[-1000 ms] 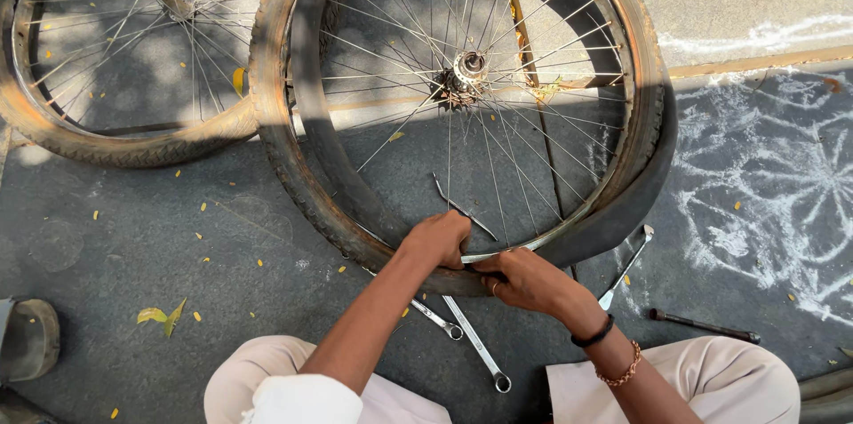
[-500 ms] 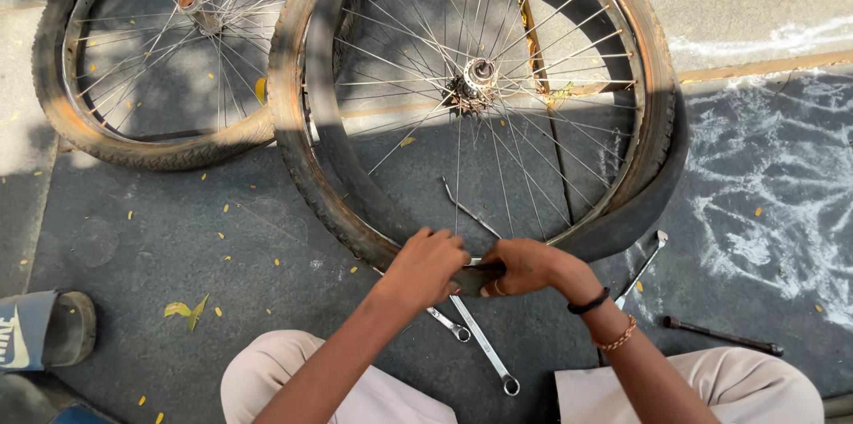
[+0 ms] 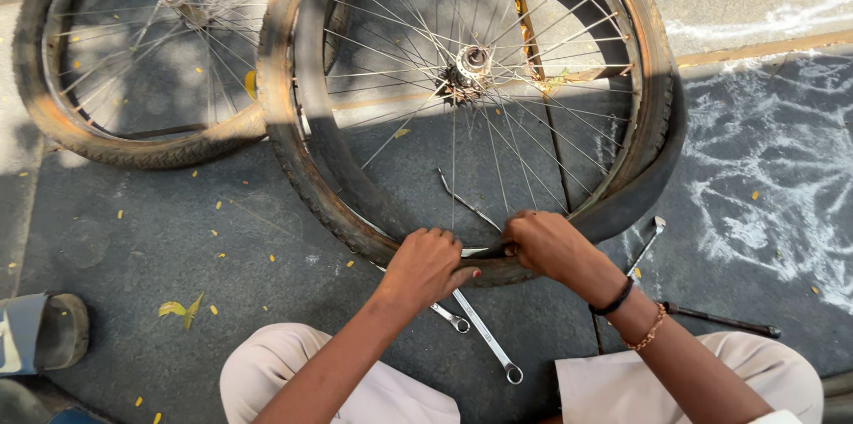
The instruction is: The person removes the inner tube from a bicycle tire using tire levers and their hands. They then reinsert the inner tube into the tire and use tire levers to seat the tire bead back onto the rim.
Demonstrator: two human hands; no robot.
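Nearest, ring spanners [image 3: 484, 331] lie on the pavement [image 3: 178, 246] between the knees | left hand [image 3: 426, 264] clamped on the bicycle tyre [image 3: 302, 184] at the wheel's lowest point | right hand [image 3: 546, 242] closed on tyre and rim [image 3: 622, 157] beside it | second wheel [image 3: 115, 60] behind, far left.
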